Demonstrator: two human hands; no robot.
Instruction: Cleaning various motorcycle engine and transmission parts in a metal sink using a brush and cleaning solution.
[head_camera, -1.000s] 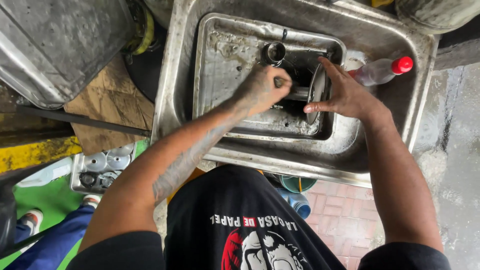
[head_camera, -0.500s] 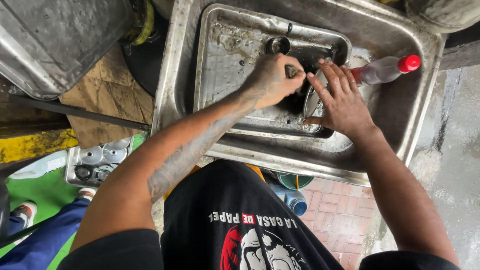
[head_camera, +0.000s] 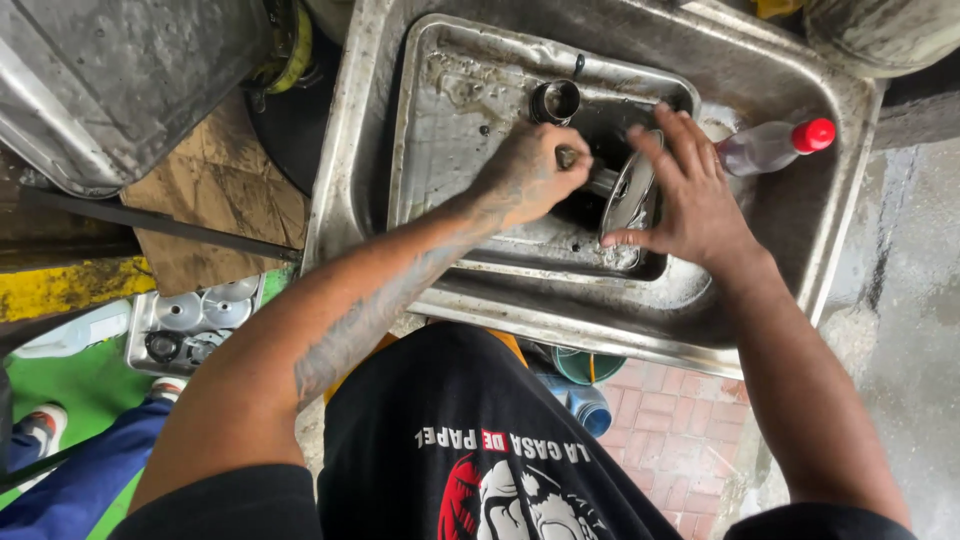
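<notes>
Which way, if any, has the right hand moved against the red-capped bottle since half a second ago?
Yes. The right hand has tilted slightly, its fingers closer to the red-capped bottle; it holds the metal disc.

Your left hand (head_camera: 528, 180) hid most of the thin metal tool it gripped; your right hand (head_camera: 690, 195) covered part of the round metal disc (head_camera: 628, 195), possibly a wheel.

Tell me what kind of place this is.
Probably a mechanic's workshop, at a parts-washing station. Both hands, left hand and right hand, work a round metal part over a grimy steel sink; a small tray of metal discs sits on the floor.
</notes>
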